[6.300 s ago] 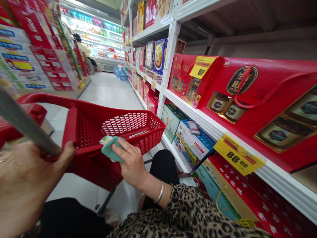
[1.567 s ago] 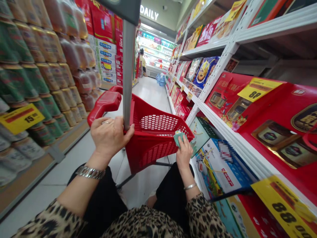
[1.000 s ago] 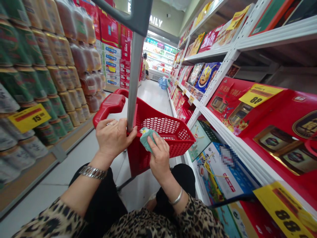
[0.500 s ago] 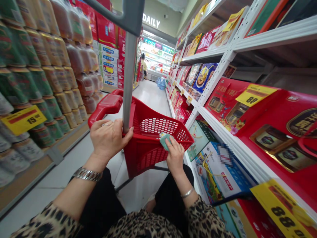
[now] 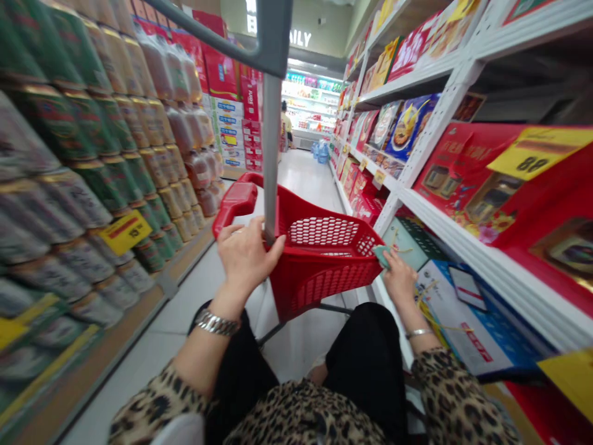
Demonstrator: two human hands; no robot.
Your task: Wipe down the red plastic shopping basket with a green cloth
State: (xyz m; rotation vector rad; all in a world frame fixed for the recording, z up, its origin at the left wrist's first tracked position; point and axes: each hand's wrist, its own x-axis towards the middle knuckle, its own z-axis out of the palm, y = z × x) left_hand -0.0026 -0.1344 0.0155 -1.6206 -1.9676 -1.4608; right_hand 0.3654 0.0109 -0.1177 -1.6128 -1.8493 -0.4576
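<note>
A red plastic shopping basket [image 5: 324,266] on a wheeled frame stands in the aisle in front of me. My left hand [image 5: 245,256] is closed around the grey metal pole [image 5: 271,123] at the basket's near corner. My right hand [image 5: 398,278] presses a small green cloth [image 5: 380,255] against the basket's right front corner, fingers closed on it. A watch sits on my left wrist, a bangle on my right. My leopard-print sleeves and black trousers fill the bottom of the view.
White shelves [image 5: 463,228] on the right carry red gift boxes, blue boxes and yellow price tags [image 5: 532,151]. Stacked drink cans and bottles [image 5: 92,154] line the left side. The tiled aisle [image 5: 306,179] runs ahead to a lit far wall, where a person [image 5: 286,123] stands.
My right hand has slid the green cloth along the basket's rim from its middle out to the right front corner. The view has swung a little left. My left hand stays on the pole.
</note>
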